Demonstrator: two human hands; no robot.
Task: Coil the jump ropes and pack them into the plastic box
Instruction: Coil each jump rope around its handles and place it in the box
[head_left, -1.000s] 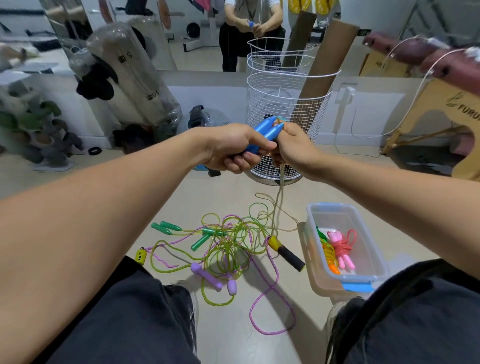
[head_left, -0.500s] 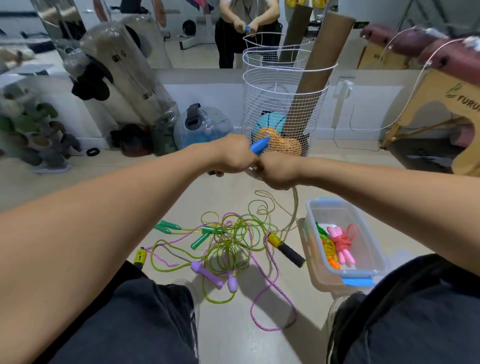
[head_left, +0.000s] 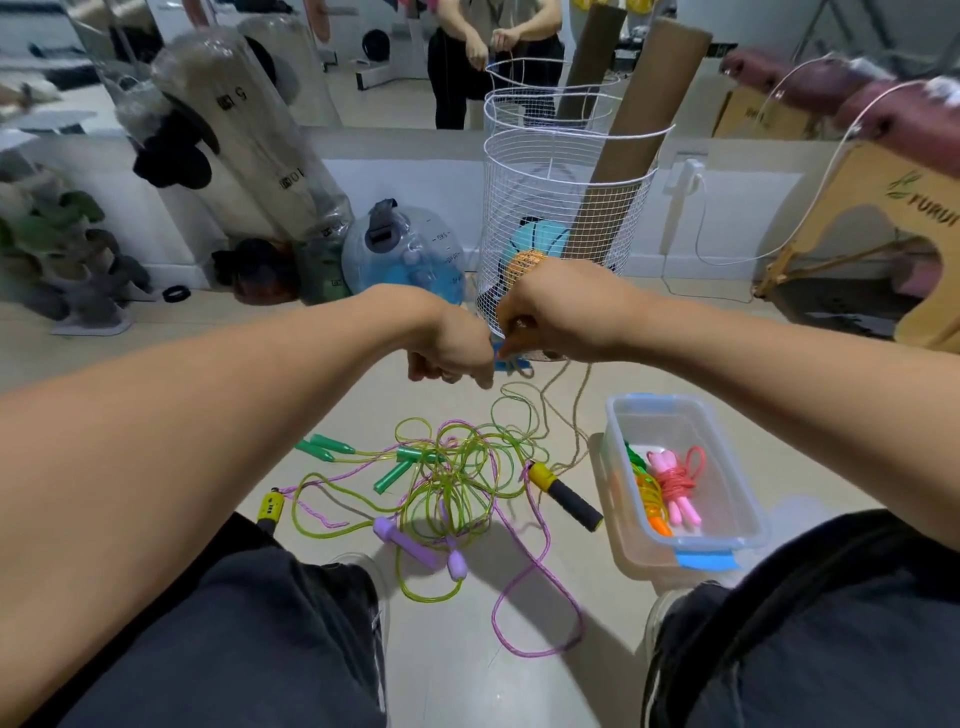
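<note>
Both hands were held together at the centre of the frame, above the floor. The left hand (head_left: 449, 358) was curled into a fist around the blue handles (head_left: 506, 361), of which only a small blue patch showed below the knuckles. One second before, those handles had stood well clear of the fist, pointing up; they had since tipped down and largely out of sight. The right hand (head_left: 553, 317) was closed against the left, its fingers apparently pinching the tan cord (head_left: 579, 415) near the handles, though the fingertips themselves were hidden. Both hands had also dropped lower in the frame over that second.

The tan cord hung from the hands towards the floor, ending just left of the plastic box (head_left: 748, 499). The slack below looked shorter than before, which suggested winding was under way; this rope was not yet coiled.

The plastic box stood at lower right, open, already holding a pink rope bundle (head_left: 675, 486) and an orange-and-green bundle (head_left: 649, 493). Lower centre, the tangled ropes (head_left: 452, 483), with green, purple and yellow-black handles, lay unsorted on the floor.

Judgement: the task was at an early-to-middle stage, with two ropes packed, one in hand and several outstanding.
</note>
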